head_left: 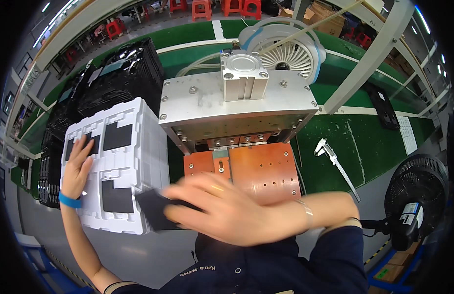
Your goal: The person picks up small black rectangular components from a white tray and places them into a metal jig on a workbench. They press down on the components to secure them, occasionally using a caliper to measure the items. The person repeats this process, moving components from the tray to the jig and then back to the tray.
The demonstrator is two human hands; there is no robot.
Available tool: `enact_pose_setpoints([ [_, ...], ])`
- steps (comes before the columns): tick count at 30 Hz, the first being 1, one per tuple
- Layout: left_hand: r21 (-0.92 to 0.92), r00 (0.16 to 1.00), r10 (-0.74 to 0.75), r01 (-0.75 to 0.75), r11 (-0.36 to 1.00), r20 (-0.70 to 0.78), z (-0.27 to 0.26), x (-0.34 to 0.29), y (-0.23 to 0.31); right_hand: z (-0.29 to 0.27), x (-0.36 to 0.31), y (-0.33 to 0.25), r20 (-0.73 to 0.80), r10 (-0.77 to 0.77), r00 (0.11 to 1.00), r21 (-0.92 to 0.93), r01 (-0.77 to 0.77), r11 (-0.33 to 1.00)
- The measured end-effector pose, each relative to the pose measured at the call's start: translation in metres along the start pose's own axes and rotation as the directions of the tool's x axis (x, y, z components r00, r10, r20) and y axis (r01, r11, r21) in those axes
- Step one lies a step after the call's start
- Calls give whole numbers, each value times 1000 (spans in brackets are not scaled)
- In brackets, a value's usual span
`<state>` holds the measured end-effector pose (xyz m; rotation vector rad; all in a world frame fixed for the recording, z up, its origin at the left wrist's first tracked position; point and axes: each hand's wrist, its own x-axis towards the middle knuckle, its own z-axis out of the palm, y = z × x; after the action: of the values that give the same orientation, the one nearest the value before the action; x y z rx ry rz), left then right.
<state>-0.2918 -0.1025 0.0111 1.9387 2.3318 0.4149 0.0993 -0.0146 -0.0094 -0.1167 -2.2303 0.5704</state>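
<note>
A white moulded plastic tray (97, 169) tops a stack of such trays on the left, with flat black pieces lying in its pockets. My left hand (79, 169), a blue band at its wrist, rests there with fingers stretched over one black piece (92, 143) at the far left. Between stack and machine, my right hand (214, 208) grips a dark flat piece (156, 208); both are smeared by motion. Just beyond that hand, the metal press (236, 105) has a copper-coloured base plate (263, 171) with small holes. The piece's far end under my fingers is hidden.
Black trays (121, 73) are stacked behind the white ones. A caliper (337, 166) lies on the green bench right of the press. A white fan (285, 51) stands behind it, a black fan (415, 201) at the right edge. A metal post (366, 61) rises at the back right.
</note>
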Motion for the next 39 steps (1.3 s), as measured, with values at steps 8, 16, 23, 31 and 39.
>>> enact_pose_setpoints([
  [8, 406, 925, 347, -261, 876, -154, -52, -19, 71, -123, -104, -12, -80, 599, 797, -380, -579, 721],
  [16, 110, 581, 802, -814, 571, 137, -6, -17, 199, -121, -116, 0, -23, 665, 746, -335, -633, 698],
  [23, -75, 362, 879, -912, 403, 311, 42, 17, 250, -108, -85, 30, 234, 581, 779, -205, -545, 813],
  [31, -129, 366, 778, -862, 490, 510, 80, 14, 253, -78, -55, 64, 152, 417, 896, -457, -310, 834],
  [39, -94, 367, 789, -879, 468, 492, 84, 11, 251, -59, -48, 68, 193, 384, 903, -639, -181, 747],
])
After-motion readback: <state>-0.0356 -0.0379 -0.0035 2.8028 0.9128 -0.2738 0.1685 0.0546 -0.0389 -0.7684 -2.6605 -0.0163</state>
